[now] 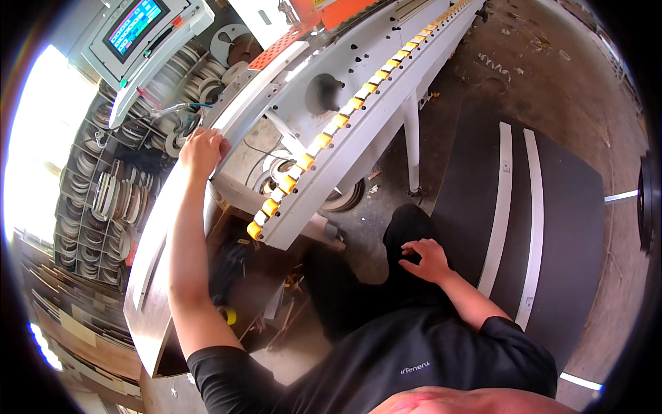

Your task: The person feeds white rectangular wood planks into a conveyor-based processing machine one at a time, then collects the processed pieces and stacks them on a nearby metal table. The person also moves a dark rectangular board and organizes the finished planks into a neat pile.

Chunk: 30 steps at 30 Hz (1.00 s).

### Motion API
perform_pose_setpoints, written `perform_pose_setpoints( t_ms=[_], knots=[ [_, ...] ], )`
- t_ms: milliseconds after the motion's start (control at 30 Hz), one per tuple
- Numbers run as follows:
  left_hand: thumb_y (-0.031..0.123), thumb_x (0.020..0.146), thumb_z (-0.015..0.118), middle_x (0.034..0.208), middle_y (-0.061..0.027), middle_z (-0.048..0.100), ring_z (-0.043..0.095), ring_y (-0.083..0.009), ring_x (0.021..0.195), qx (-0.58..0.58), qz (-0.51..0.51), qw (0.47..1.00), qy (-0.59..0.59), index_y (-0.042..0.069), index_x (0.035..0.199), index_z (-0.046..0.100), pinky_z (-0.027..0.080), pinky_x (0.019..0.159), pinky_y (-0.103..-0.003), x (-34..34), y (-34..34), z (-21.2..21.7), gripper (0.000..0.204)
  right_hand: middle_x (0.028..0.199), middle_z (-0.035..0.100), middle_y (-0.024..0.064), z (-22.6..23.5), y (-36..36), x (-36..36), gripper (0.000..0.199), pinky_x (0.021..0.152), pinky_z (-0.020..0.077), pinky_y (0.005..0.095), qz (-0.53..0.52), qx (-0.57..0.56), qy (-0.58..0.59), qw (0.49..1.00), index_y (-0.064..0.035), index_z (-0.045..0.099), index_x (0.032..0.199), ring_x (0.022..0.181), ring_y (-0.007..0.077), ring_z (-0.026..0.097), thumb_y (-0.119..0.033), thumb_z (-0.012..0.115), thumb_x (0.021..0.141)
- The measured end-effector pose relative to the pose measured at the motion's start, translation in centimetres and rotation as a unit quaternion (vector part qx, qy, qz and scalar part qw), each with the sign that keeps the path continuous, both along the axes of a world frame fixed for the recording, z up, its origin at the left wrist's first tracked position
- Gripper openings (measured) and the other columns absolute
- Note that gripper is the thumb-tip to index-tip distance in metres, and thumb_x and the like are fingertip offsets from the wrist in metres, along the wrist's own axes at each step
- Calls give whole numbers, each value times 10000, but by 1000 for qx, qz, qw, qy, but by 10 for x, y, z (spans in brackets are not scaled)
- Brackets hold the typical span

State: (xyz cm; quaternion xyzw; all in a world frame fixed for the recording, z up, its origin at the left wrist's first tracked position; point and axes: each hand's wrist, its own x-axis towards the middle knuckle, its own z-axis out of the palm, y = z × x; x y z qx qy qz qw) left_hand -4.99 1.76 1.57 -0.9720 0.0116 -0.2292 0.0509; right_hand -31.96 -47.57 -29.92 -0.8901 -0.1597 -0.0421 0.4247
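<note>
Dusty workshop floor [552,83] surrounds a long grey machine [358,76] with a yellow roller row [324,138]. Left hand [202,150] curls closed over a pale panel [162,234] at the machine's near end. Right hand [425,259] rests half-open on the person's dark trouser leg [407,228], below the rollers, holding nothing.

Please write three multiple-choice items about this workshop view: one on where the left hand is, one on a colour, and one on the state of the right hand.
1. Where is the left hand?
A. on the edge of the long panel by the machine
B. on the floor
C. on the touch screen

2. What colour are the rollers along the white rail?
A. blue
B. yellow-orange
C. green

3. What does the right hand hold?
A. a white strip
B. a hammer
C. nothing

Answers: A, the fingers rest on the panel's edge; B, the row shows yellow-orange; C, it is open and held over the dark trouser leg.
</note>
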Motion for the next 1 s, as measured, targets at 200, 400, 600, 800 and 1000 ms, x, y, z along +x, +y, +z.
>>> perform_pose_setpoints(
  t_ms=[200,400,600,800,1000],
  knots=[
    [376,993,629,1191,-32,736,699,-301,1168,13,12,1000,-16,208,1180,820,560,962,-472,9,-1,-3,315,976,793,-44,-1,2,5,342,875,507,391,-5,-6,0,1000,-158,746,1136,938,206,713,-338,850,865],
    [382,1005,627,1202,-21,733,685,-286,1200,11,2,1000,-28,202,1190,816,557,987,-455,10,-1,-6,320,949,785,-53,-4,5,13,309,860,507,373,-4,-10,6,1000,-164,748,1108,886,185,712,-334,846,870],
    [404,1017,632,1242,0,736,680,-258,1231,20,11,999,-35,203,1209,814,554,1004,-434,9,-1,-8,332,939,782,-56,-7,5,17,295,841,509,365,-10,-8,9,1000,-169,752,1097,858,173,714,-330,845,868],
    [398,1011,650,1247,-4,739,678,-257,1236,15,8,999,-35,200,1215,813,554,1004,-431,11,-5,-6,328,915,779,-54,-7,7,20,286,828,511,363,-17,-6,15,1000,-169,754,1085,833,175,716,-331,846,867],
    [358,986,689,1259,-47,728,637,-317,1262,-2,-64,996,-59,167,1174,788,503,1059,-466,28,24,-22,286,850,765,-36,-11,6,24,283,804,528,360,-19,13,3,1000,-175,754,1064,763,176,727,-354,850,866]
  ],
)
